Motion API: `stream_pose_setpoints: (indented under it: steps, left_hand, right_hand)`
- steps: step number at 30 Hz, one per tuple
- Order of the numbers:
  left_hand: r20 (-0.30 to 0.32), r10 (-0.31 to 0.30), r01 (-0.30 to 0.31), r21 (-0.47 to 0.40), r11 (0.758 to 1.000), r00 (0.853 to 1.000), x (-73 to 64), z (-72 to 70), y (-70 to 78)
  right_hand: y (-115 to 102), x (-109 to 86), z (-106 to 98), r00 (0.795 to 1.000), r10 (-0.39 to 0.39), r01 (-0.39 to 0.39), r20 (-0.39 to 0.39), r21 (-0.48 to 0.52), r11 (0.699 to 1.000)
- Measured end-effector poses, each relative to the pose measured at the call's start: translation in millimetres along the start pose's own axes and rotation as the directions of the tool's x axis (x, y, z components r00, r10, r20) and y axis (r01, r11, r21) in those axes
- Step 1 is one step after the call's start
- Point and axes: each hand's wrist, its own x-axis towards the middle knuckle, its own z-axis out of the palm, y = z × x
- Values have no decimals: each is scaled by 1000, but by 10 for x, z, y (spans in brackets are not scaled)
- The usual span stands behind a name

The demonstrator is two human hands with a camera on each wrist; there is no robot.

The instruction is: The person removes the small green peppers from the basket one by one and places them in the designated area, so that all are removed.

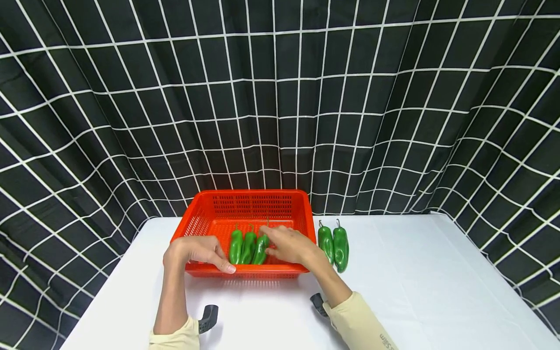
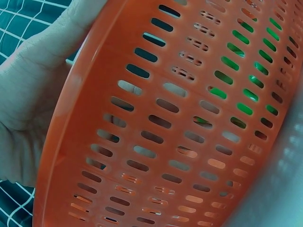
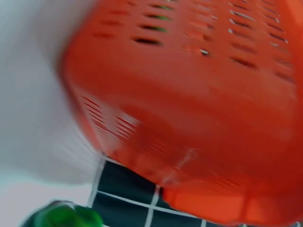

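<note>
An orange-red plastic basket [image 1: 251, 271] with slotted walls stands on the white table. Three green peppers lie side by side inside: a left pepper [image 1: 236, 247], a middle pepper [image 1: 248, 247] and a right pepper [image 1: 261, 249]. My left hand [image 1: 199, 250] grips the front-left rim, its thumb along the front edge and its other fingers hidden. Reaching over the front wall, my right hand [image 1: 290, 243] holds the right pepper, fingers over its stem end and thumb at its side. In the left wrist view, green shows through the basket's slots [image 2: 230, 63].
Two more green peppers, one nearer [image 1: 325, 240] and one farther right [image 1: 341, 248], lie on the white table [image 1: 420, 277] right of the basket. A black curtain with white grid lines [image 1: 288, 97] surrounds the table's back and sides.
</note>
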Motion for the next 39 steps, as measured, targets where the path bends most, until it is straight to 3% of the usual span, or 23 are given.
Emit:
stream_pose_setpoints:
  steps: [6,14,19,28,35,39]
  left_hand:
    - [-6,15,-15,7,1000,1000,-6,0,11]
    - [-9,21,-21,9,1000,1000,2,-13,22]
    - [-7,23,-23,2,1000,1000,9,-11,21]
    - [-4,15,-15,8,1000,1000,27,14,16]
    - [-11,8,-8,7,1000,1000,-1,1,6]
    - [-8,13,-13,3,1000,1000,-6,1,0]
  right_hand:
    - [12,20,84,996,42,-39,76,-36,999]
    - [66,25,82,981,-18,11,192,39,999]
    - [97,37,94,967,-8,-5,255,53,999]
    - [127,33,124,964,-13,-8,265,80,997]
    - [92,53,137,975,-55,33,214,105,994]
    - [73,51,118,981,-35,16,190,101,995]
